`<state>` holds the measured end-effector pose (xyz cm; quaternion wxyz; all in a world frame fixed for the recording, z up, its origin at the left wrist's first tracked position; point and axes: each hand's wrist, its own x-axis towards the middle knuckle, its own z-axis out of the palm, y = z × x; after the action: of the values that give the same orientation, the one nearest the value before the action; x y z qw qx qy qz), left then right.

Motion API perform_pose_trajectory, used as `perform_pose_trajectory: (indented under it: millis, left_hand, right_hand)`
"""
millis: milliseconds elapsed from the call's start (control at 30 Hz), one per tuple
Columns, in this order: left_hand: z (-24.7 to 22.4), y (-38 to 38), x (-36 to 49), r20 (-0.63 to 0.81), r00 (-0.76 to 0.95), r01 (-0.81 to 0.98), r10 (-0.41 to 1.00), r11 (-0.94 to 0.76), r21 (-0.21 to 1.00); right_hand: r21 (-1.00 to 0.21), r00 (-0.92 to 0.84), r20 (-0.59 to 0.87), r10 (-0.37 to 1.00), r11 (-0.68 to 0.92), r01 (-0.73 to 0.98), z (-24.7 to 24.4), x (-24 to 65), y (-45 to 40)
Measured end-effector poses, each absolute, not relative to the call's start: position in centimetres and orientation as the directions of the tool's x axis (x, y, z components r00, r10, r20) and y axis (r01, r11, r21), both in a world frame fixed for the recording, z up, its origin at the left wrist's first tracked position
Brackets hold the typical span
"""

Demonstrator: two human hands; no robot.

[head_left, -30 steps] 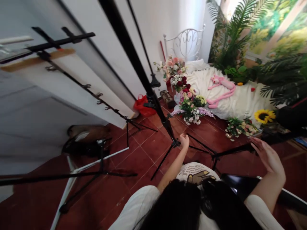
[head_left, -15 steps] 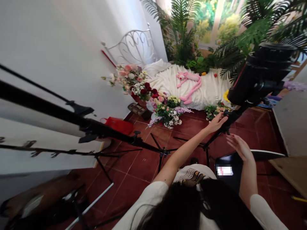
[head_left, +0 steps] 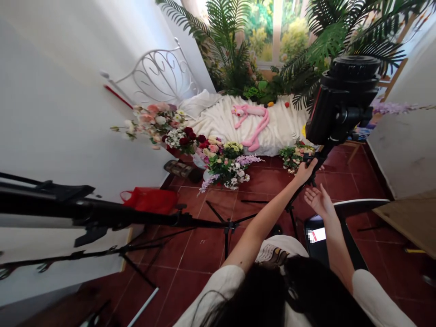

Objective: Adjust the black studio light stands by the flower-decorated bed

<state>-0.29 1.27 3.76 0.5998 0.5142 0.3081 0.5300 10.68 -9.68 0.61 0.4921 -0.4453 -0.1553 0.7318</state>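
Observation:
A black studio light (head_left: 344,102) stands on a black stand at the right. My left hand (head_left: 306,170) is wrapped round the upper part of this stand, just below the light head, beside a small knob. Lower and to the right, my right hand (head_left: 318,200) is held palm up near the stand's pole, its fingers apart and slightly curled, holding nothing. Beneath my right forearm lies a dark surface with a lit phone-like screen (head_left: 318,235) on it.
A second black stand (head_left: 136,213) slants across the left. Beyond are flower bunches (head_left: 235,168), a bed with a pink plush toy (head_left: 254,111), a white metal headboard (head_left: 158,75) and palm leaves (head_left: 223,41). A red bag (head_left: 151,200) rests on the tiled floor.
The view has shifted, so the light and bed appear further left. My left hand has closed round the stand. My right hand has turned palm up.

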Motion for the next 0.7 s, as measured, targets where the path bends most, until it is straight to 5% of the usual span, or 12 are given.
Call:
perform_pose_trajectory:
  millis: [267, 433, 567, 700]
  left_hand:
    - [4.4, 0.2, -0.3, 0.113, 0.216, -0.236, 0.970, -0.060, 0.970]
    - [4.9, -0.3, -0.5, 0.064, 0.204, -0.256, 0.977, -0.010, 0.967]
    - [5.1, -0.4, -0.7, 0.039, 0.236, -0.273, 0.971, 0.028, 0.962]
    - [4.7, -0.3, -0.6, 0.052, 0.236, -0.282, 0.970, 0.017, 0.959]
  right_hand:
    - [-0.301, -0.317, -0.414, 0.853, -0.457, -0.837, 1.1, 9.2, -9.8]
    - [-0.071, -0.474, -0.145, 0.869, -0.487, -0.871, 0.9, 8.4, -10.1]
    - [0.348, -0.531, 0.157, 0.833, -0.549, -0.760, 0.5, 7.7, -9.8]
    - [0.617, -0.500, 0.265, 0.824, -0.544, -0.568, 0.5, 7.2, -9.6]
